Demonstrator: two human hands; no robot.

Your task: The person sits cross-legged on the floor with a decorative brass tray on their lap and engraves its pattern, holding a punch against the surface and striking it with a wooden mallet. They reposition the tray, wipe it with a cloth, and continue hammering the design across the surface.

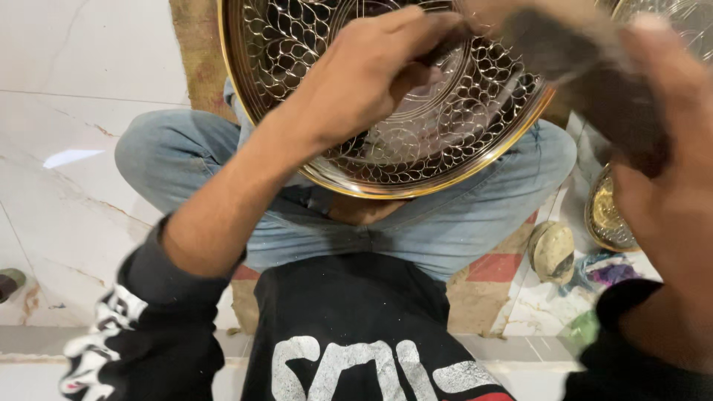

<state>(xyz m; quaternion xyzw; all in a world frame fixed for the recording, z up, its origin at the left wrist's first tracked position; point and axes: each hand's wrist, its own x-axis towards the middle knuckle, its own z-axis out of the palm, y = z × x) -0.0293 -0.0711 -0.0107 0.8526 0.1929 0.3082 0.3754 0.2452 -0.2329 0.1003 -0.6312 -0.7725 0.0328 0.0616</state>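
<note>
Two bare hands work at the top of the head view. The left hand (371, 70) presses closed fingers on the round engraved brass tray with its gold rim (453, 111), upper centre above the blue-jeaned lap (445, 223). The right hand (661, 171), blurred at the right edge, clamps a dark cloth (572, 52) touching the tray's upper right. White marble floor (67, 186) lies open at left; a second brass piece (605, 215) crowds the right edge.

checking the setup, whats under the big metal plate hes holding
Below the plate are crossed legs in blue jeans on a mat. The left hand rests on its face; the right hand holds a dark cloth. The plate hides the lap directly behind it.
</note>
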